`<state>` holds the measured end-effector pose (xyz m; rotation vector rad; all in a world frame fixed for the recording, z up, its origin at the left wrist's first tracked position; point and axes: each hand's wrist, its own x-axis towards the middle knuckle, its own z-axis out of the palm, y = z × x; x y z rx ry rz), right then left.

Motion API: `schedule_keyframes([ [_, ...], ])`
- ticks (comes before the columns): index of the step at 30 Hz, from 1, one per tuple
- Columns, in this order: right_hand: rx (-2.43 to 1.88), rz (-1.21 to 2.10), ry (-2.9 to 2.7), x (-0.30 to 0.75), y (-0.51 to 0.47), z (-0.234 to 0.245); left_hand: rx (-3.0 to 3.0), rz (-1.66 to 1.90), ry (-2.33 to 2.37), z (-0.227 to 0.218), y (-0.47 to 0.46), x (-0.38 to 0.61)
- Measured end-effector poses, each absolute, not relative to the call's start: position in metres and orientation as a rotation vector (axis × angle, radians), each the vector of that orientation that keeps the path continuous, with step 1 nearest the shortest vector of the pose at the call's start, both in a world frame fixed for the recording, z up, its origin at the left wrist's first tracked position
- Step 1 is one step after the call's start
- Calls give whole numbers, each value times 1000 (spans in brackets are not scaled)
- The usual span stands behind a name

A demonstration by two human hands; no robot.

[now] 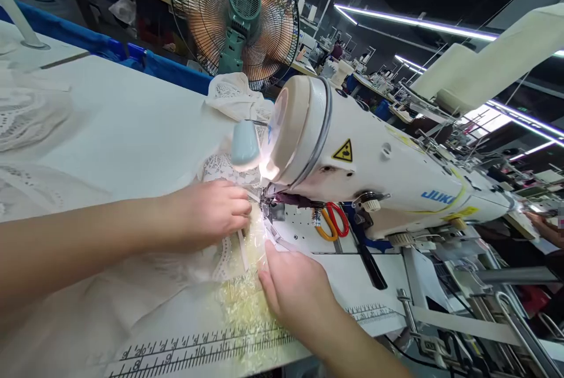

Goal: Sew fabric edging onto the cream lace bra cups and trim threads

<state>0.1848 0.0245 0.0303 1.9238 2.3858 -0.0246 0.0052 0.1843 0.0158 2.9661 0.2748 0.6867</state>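
White lace fabric (223, 167) lies under the needle area (265, 200) of a white sewing machine (352, 149). My left hand (215, 213), fingers curled, grips the fabric just left of the presser foot. Closer to the table's front edge, my right hand (299, 290) pinches the work's right side between thumb and fingers; its fingertips are partly hidden. Between the hands runs a pale yellow, shiny strip (244, 298), spreading over the printed ruler. A narrow white tape (279, 238) leads into the foot from the right.
Scissors with red and orange handles (332, 222) and a black-handled tool (372, 263) lie beneath the machine arm. A small lamp (245, 143) hangs by the machine head. Behind the table stands a large fan (238, 19). More white lace pieces (30, 110) lie left.
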Motion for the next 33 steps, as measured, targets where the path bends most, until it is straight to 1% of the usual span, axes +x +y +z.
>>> schedule_keyframes([
  [3, 2043, 43, 2572, 189, 7, 23, 3039, 472, 87, 16, 175, 8],
  [5, 2144, 40, 2691, 188, -3, 19, 2941, 452, 159, 21, 175, 8],
  [8, 2248, -20, 2901, 178, -14, 16, 2639, 482, 291, 35, 177, 5],
  [10, 2192, -153, 3084, 165, -16, 16, 2469, 467, 385, 47, 175, 3],
  [13, 1943, -521, 3250, 143, -11, 14, 2322, 518, 552, 58, 169, 5],
  [15, 1915, -720, 3198, 135, -4, 13, 2254, 579, 627, 57, 168, 7],
  [17, 2121, -835, 3041, 135, 3, 12, 2255, 610, 667, 48, 169, 9],
  [20, 2528, -850, 2725, 148, 10, 14, 2384, 635, 680, 30, 171, 11],
  [22, 2645, -801, 2581, 159, 10, 17, 2475, 633, 713, 22, 168, 12],
  [24, 2660, -791, 2494, 167, 9, 20, 2497, 473, 871, 21, 161, 15],
  [27, 2609, -846, 2409, 169, 7, 22, 2349, 139, 1189, 30, 149, 21],
  [29, 2584, -875, 2371, 168, 6, 21, 2258, 78, 1274, 37, 144, 25],
  [33, 2544, -859, 2339, 168, 9, 19, 2410, 45, 1201, 40, 146, 27],
])
